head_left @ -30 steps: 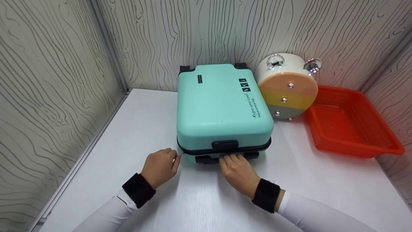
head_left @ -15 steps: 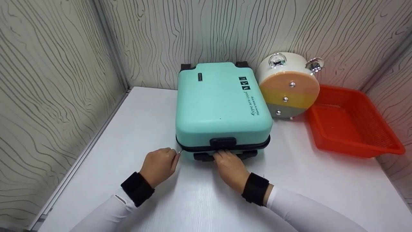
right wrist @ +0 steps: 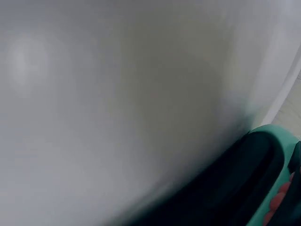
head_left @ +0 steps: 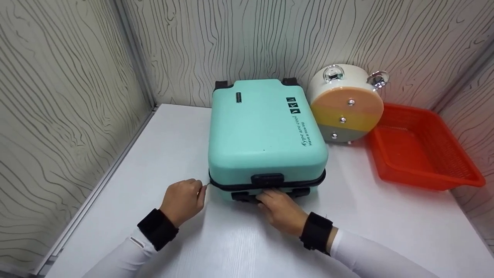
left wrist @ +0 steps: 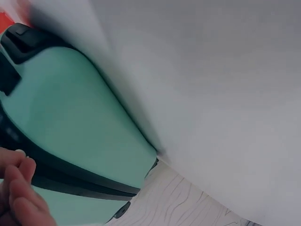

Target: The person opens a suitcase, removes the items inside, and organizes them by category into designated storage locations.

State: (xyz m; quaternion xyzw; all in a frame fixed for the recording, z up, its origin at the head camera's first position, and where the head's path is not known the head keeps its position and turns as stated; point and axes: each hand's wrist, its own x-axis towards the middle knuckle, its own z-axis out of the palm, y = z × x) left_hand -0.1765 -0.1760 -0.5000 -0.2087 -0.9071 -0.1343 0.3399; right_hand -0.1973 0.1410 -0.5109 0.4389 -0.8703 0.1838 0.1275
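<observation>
A mint-green suitcase (head_left: 266, 131) lies flat on the white table, its lettered side up and its front toward me. A black zipper seam (head_left: 235, 187) runs around its edge. At the front left corner my left hand (head_left: 183, 201) pinches a small zipper pull between thumb and finger; the left wrist view shows the fingertips (left wrist: 27, 162) right by the seam. My right hand (head_left: 282, 211) grips the black carry handle (head_left: 243, 197) on the front, fingers hooked behind the bar. In the right wrist view the curled fingers (right wrist: 278, 202) are partly covered by the black handle.
A round striped drum-like box (head_left: 343, 112) with clear knobs on top stands at the suitcase's right. Farther right is a red plastic basket (head_left: 428, 177). Wood-patterned walls (head_left: 216, 46) close off the back and sides of the table.
My left hand has moved a little left along the front corner with the zipper pull. The suitcase appears slightly lower in view, and my right hand on the handle has shifted slightly toward me.
</observation>
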